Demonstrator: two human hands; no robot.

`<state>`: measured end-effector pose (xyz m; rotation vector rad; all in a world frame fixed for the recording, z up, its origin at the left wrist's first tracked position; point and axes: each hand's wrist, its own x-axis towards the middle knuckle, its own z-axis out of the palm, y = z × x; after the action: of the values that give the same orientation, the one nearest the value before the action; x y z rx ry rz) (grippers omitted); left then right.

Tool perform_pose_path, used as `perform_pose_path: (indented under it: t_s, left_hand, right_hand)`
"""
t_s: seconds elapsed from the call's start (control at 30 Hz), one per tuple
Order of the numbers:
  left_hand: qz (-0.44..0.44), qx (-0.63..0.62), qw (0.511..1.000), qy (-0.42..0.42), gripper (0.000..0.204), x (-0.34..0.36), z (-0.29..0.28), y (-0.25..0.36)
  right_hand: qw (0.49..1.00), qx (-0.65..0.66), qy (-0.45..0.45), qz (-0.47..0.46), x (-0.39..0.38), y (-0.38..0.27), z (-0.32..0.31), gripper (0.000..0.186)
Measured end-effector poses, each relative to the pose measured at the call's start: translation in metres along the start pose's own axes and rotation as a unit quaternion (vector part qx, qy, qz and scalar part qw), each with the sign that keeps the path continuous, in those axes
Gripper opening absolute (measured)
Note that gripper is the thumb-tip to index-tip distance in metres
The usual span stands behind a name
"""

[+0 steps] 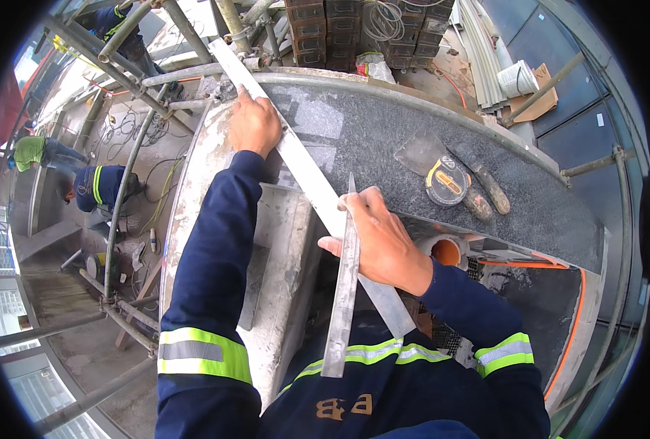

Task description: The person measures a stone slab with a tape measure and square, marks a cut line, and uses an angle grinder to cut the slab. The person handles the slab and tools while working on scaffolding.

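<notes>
With curled left hand (257, 126) on the long pale bar (304, 164), running from eleven to five o'clock, and the tapered metal strip (342, 293) in pinching right hand (383, 245) toward four, could skew the bar by bearing down unevenly.

The left arm (212, 256) stretches well forward, ending in a bare left hand (257, 126) with its back upward and its fingers (243, 95) bent. The right arm (475, 304) angles inward from the lower right, bringing the bare right hand (383, 241) nearer the torso (427, 391), its fingers curled in a grip (the thumb (330, 246) juts out to the left). Navy sleeves (219, 219) cover both forearms.
</notes>
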<state>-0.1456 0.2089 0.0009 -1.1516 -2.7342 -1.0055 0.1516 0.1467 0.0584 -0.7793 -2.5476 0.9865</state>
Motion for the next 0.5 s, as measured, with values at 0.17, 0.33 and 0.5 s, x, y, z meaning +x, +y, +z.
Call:
perform_pose_path:
  t_s: [0.17,0.33,0.5]
  left_hand:
    - [0.022,-0.056,0.998,-0.001,0.069,0.006,0.004,-0.011]
    - [-0.043,-0.352,0.919,-0.172,0.053,0.049,-0.016,-0.054]
    - [-0.068,-0.422,0.861,-0.275,0.043,0.069,-0.012,-0.059]
  right_hand:
    - [0.998,0.029,0.059,0.001,0.006,0.005,0.024,0.051]
    - [0.995,-0.019,0.091,-0.039,-0.008,-0.003,0.003,0.042]
    - [0.982,-0.109,0.143,-0.051,-0.026,0.001,-0.025,0.046]
